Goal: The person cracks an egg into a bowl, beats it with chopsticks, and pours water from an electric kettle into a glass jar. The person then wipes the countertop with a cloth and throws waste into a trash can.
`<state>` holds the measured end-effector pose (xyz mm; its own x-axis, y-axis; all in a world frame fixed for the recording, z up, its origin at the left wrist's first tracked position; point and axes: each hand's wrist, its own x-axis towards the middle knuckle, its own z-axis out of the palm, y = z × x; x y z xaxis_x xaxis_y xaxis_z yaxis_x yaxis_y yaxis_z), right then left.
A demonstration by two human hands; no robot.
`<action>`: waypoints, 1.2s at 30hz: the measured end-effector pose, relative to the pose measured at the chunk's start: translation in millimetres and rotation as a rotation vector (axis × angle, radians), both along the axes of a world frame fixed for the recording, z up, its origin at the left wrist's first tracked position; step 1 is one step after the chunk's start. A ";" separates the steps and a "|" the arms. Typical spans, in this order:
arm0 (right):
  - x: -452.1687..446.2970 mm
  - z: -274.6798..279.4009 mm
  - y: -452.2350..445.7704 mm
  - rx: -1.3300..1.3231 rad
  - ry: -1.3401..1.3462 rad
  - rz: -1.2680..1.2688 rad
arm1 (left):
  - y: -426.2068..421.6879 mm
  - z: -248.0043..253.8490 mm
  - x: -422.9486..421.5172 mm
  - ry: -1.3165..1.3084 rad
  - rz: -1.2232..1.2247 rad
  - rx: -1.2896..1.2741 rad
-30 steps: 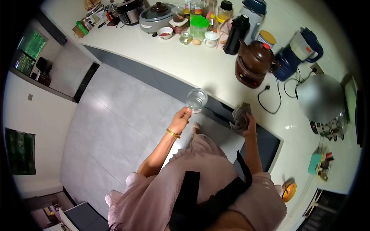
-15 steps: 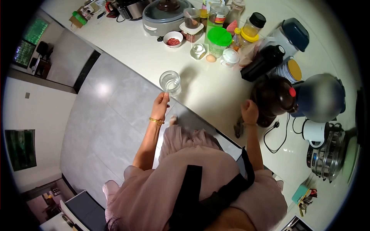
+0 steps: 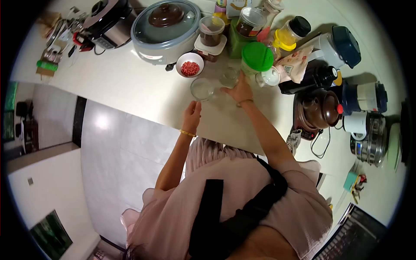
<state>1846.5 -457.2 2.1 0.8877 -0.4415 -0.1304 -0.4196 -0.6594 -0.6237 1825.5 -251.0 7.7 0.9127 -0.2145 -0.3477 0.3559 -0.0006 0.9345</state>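
Observation:
My left hand (image 3: 192,118) is closed at the near side of a clear glass mug (image 3: 202,89), its fingers pinched where the handle is. The mug is over the white counter, near its edge. My right hand (image 3: 241,92) reaches to a small clear glass jar (image 3: 228,78), thumb and fingers spread at its near right side. Whether the fingertips touch the jar I cannot tell. A green-lidded container (image 3: 257,57) stands just behind this hand, with a small white-lidded glass jar (image 3: 270,77) to its right.
A white bowl of red pieces (image 3: 190,65) sits behind the mug, beside a lidded electric pot (image 3: 164,32). Farther right are a black flask (image 3: 310,80), a brown kettle (image 3: 320,109) on its base, and a white mug (image 3: 356,123). The counter edge (image 3: 143,122) runs along the near side.
My right hand has left the brown kettle's side and moved left and forward to the small glass jar. My left hand has carried the mug farther in over the counter. The view has shifted.

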 end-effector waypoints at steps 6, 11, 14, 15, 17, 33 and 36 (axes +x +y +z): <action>14.2 -23.8 0.5 -0.128 -0.086 -0.005 | -5.7 -10.2 37.3 -0.023 -0.107 -0.029; 16.5 -11.3 0.0 -0.058 -0.035 -0.030 | -11.7 -16.4 55.9 -0.010 -0.197 -0.047; 10.2 -13.8 -3.4 -0.158 -0.138 0.014 | -15.5 -12.3 63.2 0.013 -0.245 -0.032; 8.6 -11.6 -3.8 -0.157 -0.133 0.000 | -16.8 -10.6 65.5 0.028 -0.271 -0.008; 6.6 -5.2 -5.3 -0.118 -0.125 0.000 | -19.8 -17.6 69.8 0.029 -0.294 0.007; -118.5 -9.8 -14.1 0.002 -0.162 -0.400 | -40.7 -11.8 79.0 0.091 -0.289 -0.053; -162.2 -10.6 -33.2 -0.260 -0.198 -0.577 | -36.5 -11.8 81.1 0.052 -0.399 -0.069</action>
